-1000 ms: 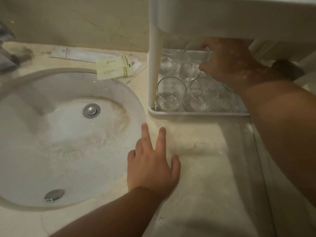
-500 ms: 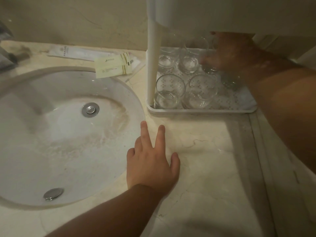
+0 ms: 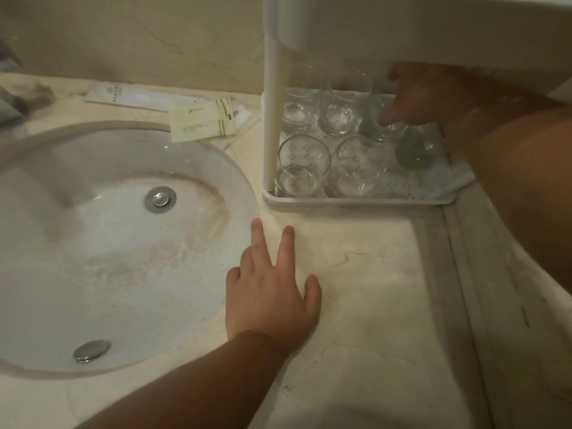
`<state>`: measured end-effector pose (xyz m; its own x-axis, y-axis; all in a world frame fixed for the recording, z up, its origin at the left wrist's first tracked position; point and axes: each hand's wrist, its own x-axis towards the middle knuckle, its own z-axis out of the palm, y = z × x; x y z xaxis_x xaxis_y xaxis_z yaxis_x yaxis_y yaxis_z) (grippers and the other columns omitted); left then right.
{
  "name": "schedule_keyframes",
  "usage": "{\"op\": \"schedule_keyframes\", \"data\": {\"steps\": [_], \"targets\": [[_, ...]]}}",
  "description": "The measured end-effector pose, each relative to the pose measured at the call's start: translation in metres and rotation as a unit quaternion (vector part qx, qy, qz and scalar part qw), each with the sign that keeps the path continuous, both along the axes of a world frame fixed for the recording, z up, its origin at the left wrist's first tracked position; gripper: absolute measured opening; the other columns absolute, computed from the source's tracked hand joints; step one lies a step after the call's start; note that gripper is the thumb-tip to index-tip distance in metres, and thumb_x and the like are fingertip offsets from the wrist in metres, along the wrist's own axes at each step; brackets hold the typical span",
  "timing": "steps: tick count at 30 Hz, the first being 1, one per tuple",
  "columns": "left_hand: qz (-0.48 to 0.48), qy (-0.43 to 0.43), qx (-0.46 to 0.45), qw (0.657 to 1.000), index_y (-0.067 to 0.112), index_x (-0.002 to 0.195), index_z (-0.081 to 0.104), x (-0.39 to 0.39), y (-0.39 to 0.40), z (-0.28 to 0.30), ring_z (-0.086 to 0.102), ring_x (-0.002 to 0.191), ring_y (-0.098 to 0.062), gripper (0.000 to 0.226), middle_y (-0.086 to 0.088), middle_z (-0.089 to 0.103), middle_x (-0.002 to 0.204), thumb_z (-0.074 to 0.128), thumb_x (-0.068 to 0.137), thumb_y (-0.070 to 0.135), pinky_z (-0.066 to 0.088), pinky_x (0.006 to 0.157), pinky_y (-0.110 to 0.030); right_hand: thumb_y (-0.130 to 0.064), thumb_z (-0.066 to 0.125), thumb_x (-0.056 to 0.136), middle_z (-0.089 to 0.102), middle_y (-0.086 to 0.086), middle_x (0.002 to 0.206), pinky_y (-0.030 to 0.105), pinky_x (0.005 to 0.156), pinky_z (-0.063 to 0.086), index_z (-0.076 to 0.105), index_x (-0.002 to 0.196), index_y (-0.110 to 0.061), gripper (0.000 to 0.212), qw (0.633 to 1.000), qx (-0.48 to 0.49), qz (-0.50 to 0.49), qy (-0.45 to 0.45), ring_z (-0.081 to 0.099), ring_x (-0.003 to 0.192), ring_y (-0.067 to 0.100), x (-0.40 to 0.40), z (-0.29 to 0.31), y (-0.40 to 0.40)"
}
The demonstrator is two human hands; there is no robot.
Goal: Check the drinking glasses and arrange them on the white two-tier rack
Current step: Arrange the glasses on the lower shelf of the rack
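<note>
Right hand (image 3: 421, 97) pinches a glass (image 3: 382, 125) on the rack (image 3: 356, 201); set it squarely beside its neighbours. Left hand (image 3: 269, 292) lies spread on the desk (image 3: 371, 274).

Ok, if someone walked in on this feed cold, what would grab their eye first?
Probably the cluster of clear drinking glasses on the lower tier of the white rack, with the right hand reaching in under the upper shelf among the back ones. Then the big round sink filling the left side, and the left hand flat on the marble counter beside it.
</note>
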<state>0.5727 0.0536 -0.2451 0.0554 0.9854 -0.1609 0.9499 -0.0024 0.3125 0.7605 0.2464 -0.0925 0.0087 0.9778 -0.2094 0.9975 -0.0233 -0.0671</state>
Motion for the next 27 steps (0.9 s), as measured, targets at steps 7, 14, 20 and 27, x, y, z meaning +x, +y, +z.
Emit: {"op": "schedule_keyframes", "data": {"steps": [7, 14, 20, 27], "targets": [[-0.001, 0.005, -0.001, 1.0, 0.03, 0.155, 0.017, 0.001, 0.0, 0.0, 0.044, 0.133, -0.034, 0.074, -0.017, 0.01, 0.165, 0.03, 0.088, 0.06, 0.042, 0.099, -0.05, -0.028, 0.081, 0.078, 0.052, 0.015, 0.135, 0.039, 0.102, 0.037, 0.051, 0.136, -0.011, 0.067, 0.998, -0.03, 0.029, -0.037, 0.045, 0.128, 0.033, 0.008, -0.006, -0.001], [-0.002, 0.004, -0.001, 1.0, 0.03, 0.155, 0.018, 0.0, 0.0, -0.001, 0.044, 0.132, -0.033, 0.074, -0.017, 0.01, 0.165, 0.03, 0.088, 0.06, 0.042, 0.097, -0.049, -0.029, 0.083, 0.073, 0.055, 0.017, 0.13, 0.04, 0.097, 0.04, 0.053, 0.134, -0.011, 0.07, 0.997, -0.051, 0.046, -0.039, 0.049, 0.121, 0.036, 0.014, -0.007, 0.001], [-0.004, 0.006, 0.001, 1.0, 0.03, 0.154, 0.017, 0.0, 0.0, -0.001, 0.044, 0.132, -0.033, 0.074, -0.017, 0.009, 0.165, 0.029, 0.088, 0.06, 0.042, 0.097, -0.049, -0.03, 0.088, 0.067, 0.043, 0.008, 0.138, 0.037, 0.105, 0.036, 0.05, 0.137, -0.026, 0.08, 0.994, -0.051, 0.069, -0.066, 0.042, 0.128, 0.028, 0.016, -0.008, -0.008], [-0.003, 0.004, 0.002, 1.0, 0.03, 0.154, 0.018, 0.0, 0.0, -0.002, 0.042, 0.133, -0.033, 0.074, -0.018, 0.009, 0.165, 0.03, 0.088, 0.06, 0.042, 0.097, -0.048, -0.035, 0.088, 0.068, 0.053, 0.006, 0.135, 0.038, 0.099, 0.044, 0.046, 0.14, -0.025, 0.084, 0.994, -0.058, 0.053, -0.082, 0.05, 0.123, 0.03, 0.015, -0.009, -0.018]]}}
